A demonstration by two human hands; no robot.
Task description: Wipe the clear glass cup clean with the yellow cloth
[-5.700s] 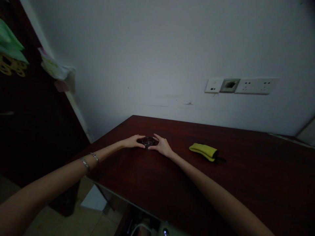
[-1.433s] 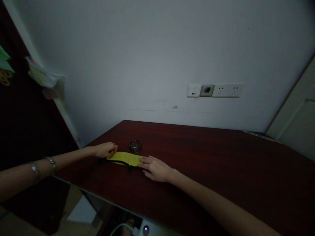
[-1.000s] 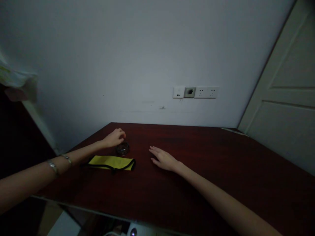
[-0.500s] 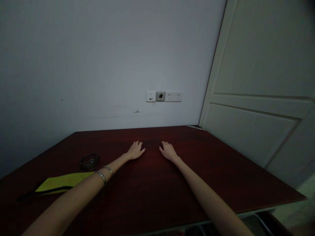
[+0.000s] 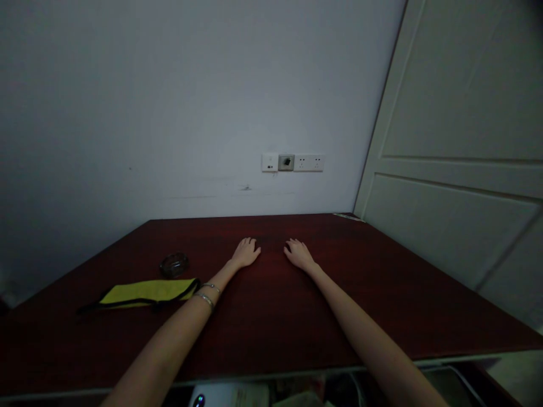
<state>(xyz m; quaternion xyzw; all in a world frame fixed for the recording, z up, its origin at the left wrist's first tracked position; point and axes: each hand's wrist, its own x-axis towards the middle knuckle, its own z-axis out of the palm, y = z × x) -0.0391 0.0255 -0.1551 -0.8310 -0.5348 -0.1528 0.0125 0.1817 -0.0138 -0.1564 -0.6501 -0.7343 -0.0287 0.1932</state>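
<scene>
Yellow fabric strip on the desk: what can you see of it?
The yellow fabric strip lies flat and lengthwise on the dark red wooden desk, left of the left wrist. Black binding edges it, and a thin black cord trails off its left end. A glass dish sits just beyond it, apart. Its right end nearly meets the wrist; contact is unclear. Whether it opens cannot be told.

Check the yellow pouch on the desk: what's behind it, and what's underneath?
Just behind the yellow fabric pouch sits a small round glass dish on the dark red desk. Whatever is underneath the pouch is covered and cannot be seen.
</scene>
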